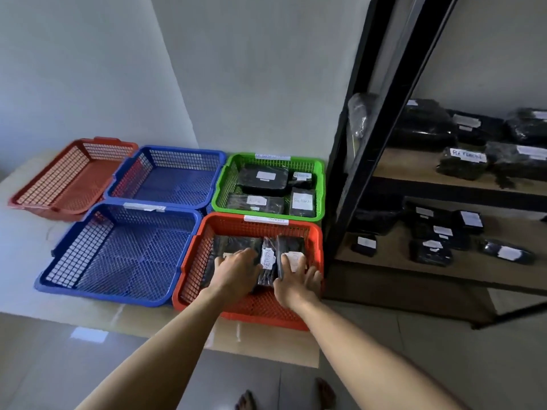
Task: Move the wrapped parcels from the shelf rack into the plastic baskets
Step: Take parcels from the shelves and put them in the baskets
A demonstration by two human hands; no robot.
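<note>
Both arms stretched forward, left hand (236, 269) flat on a black wrapped parcel (228, 242), right hand (296, 281) fingers spread on another (291, 242), three parcels in near red plastic basket (189, 261), four in far green plastic basket (321, 184), five baskets total, more parcels on black metal shelf rack (355, 143) right.

1. Three black wrapped parcels (268, 258) with white labels lay side by side in the near red basket (189, 273).
2. Four labelled parcels (263, 179) lay in the green basket (219, 190) behind it.
3. More parcels (461, 164) sat on the shelf rack (355, 173).
</note>
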